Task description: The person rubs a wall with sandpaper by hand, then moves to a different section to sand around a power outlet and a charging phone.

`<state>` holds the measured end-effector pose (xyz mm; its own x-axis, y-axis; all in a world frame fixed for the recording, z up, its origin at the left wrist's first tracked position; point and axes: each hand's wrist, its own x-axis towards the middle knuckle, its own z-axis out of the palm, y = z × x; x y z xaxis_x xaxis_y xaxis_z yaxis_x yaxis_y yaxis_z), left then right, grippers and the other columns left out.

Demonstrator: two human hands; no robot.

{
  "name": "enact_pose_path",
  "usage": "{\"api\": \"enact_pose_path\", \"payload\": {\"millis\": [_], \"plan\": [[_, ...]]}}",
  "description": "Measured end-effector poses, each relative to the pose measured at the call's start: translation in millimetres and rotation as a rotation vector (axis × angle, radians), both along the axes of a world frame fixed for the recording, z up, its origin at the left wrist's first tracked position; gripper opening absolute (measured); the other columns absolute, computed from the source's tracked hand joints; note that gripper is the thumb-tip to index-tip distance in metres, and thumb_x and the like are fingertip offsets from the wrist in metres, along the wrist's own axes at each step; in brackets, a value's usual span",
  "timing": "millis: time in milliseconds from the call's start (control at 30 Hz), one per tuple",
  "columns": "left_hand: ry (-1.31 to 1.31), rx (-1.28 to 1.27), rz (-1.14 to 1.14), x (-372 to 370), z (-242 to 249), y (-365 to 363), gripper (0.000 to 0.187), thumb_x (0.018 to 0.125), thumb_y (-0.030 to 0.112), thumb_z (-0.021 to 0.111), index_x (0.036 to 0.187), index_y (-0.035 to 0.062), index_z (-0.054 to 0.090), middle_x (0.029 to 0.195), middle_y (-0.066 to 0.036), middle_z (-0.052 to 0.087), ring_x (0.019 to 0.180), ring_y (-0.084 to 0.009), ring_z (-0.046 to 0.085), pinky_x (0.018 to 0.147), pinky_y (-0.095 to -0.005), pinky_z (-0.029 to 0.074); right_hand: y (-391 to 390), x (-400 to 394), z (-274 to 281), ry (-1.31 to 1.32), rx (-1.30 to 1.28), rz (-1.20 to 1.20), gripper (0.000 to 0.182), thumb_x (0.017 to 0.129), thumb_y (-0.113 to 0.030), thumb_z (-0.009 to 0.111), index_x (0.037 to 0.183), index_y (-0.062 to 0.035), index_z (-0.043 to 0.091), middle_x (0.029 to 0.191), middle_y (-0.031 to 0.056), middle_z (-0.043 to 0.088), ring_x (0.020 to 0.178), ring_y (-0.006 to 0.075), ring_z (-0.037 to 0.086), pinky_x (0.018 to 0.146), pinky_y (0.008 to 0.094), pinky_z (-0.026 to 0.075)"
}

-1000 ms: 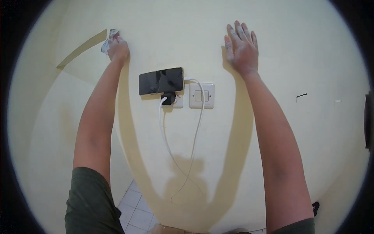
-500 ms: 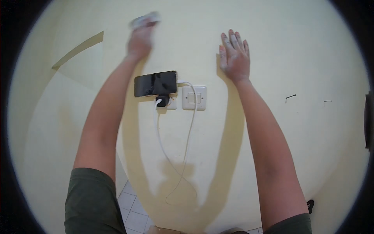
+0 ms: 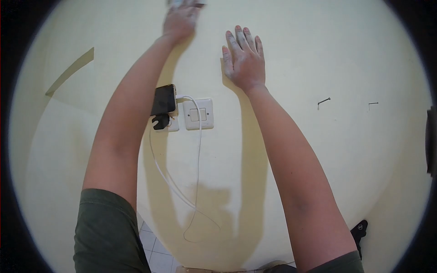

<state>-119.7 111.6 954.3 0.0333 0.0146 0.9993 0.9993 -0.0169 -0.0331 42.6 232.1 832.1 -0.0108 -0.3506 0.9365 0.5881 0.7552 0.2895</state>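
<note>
Against the pale yellow wall, my left hand is raised at the top, its fingers on a light-coloured thing, blurred and cut off by the frame's edge, perhaps a cloth. My right hand lies flat on the wall to the right and a little lower, fingers spread, with whitish smears on them. Below my left hand a dark phone sits sideways on a black charger, partly hidden by my left forearm. A white cable runs from the phone and hangs down.
A white wall switch is beside the phone. Two nails stick out of the wall at the right. A dark object is at the far right edge. Floor tiles and a black item show low down.
The view has shifted, so the phone and switch now appear farther left. My left hand has moved up and right, partly leaving the frame, and my left forearm now covers part of the phone.
</note>
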Motion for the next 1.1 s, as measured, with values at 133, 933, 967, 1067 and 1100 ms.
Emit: {"api": "enact_pose_path", "payload": {"millis": [133, 933, 967, 1067, 1100], "plan": [[0.259, 0.067, 0.096, 6, -4, 11, 0.046, 0.108, 0.030, 0.043, 0.148, 0.0096, 0.054, 0.156, -0.017, 0.049, 0.149, -0.0338, 0.039, 0.125, -0.0457, 0.026, -1, 1, -3, 0.074, -0.029, -0.110, 0.057, 0.103, -0.040, 0.048, 0.151, -0.0093, 0.051, 0.162, 0.0152, 0.041, 0.153, 0.0353, 0.031, 0.127, 0.0541, 0.018], [-0.078, 0.181, 0.436, -129, 10, -8, 0.049, 0.109, 0.027, 0.032, 0.143, 0.0010, 0.057, 0.157, -0.014, 0.048, 0.147, -0.0340, 0.042, 0.123, -0.0417, 0.033, 40, 63, 25, 0.082, -0.096, -0.280, 0.067, 0.105, -0.048, 0.040, 0.162, -0.0132, 0.034, 0.170, 0.0096, 0.028, 0.158, 0.0302, 0.022, 0.128, 0.0543, 0.013], [0.024, 0.192, 0.578, -132, 8, 4, 0.049, 0.108, 0.026, 0.033, 0.142, 0.0007, 0.058, 0.158, -0.013, 0.047, 0.148, -0.0343, 0.042, 0.123, -0.0420, 0.033, 39, 63, 25, 0.084, -0.095, -0.267, 0.067, 0.105, -0.047, 0.040, 0.162, -0.0129, 0.034, 0.170, 0.0097, 0.028, 0.158, 0.0303, 0.022, 0.128, 0.0544, 0.013], [0.294, 0.199, 0.398, -58, -14, 28, 0.035, 0.099, 0.013, 0.047, 0.125, 0.0012, 0.068, 0.152, -0.015, 0.054, 0.137, -0.0350, 0.052, 0.115, -0.0456, 0.041, 39, 61, 24, 0.086, -0.094, -0.232, 0.066, 0.105, -0.046, 0.040, 0.161, -0.0123, 0.035, 0.170, 0.0101, 0.029, 0.158, 0.0307, 0.022, 0.128, 0.0547, 0.013], [0.523, 0.327, 0.490, -37, -14, 49, 0.031, 0.099, 0.011, 0.050, 0.122, 0.0027, 0.070, 0.148, -0.014, 0.058, 0.132, -0.0339, 0.056, 0.112, -0.0466, 0.042, 40, 61, 25, 0.082, -0.092, -0.226, 0.065, 0.105, -0.045, 0.040, 0.161, -0.0122, 0.036, 0.170, 0.0103, 0.029, 0.158, 0.0310, 0.022, 0.128, 0.0548, 0.013]]}}
